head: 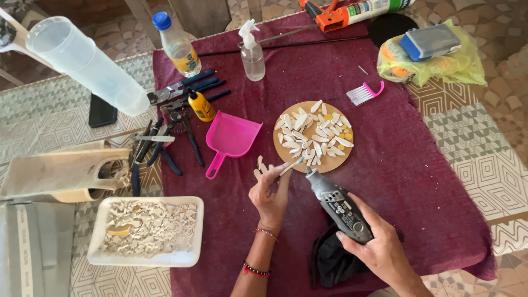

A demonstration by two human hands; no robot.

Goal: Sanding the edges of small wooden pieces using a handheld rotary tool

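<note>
Nearest the camera, the right hand [379, 250] wraps its fingers around the body of a grey handheld rotary tool [336, 204], whose tip points up and left toward the left hand [270, 193]. That hand pinches a thin pale sliver of shell [290, 165] between fingertips, just at the near edge of a round wooden disc [330, 164] covered with similar pale pieces. A black cloth [330, 261] lies under the right wrist. All rest on a dark red cloth [429, 181] covering the table. To the left sits a white tray of broken shell bits [146, 231]. Further out lie a pink plastic dustpan [230, 137], a set of pliers [165, 146] and a small yellow bottle [201, 105]. Beyond stand a clear spray bottle [252, 55] and an orange caulking gun [344, 14].
</note>
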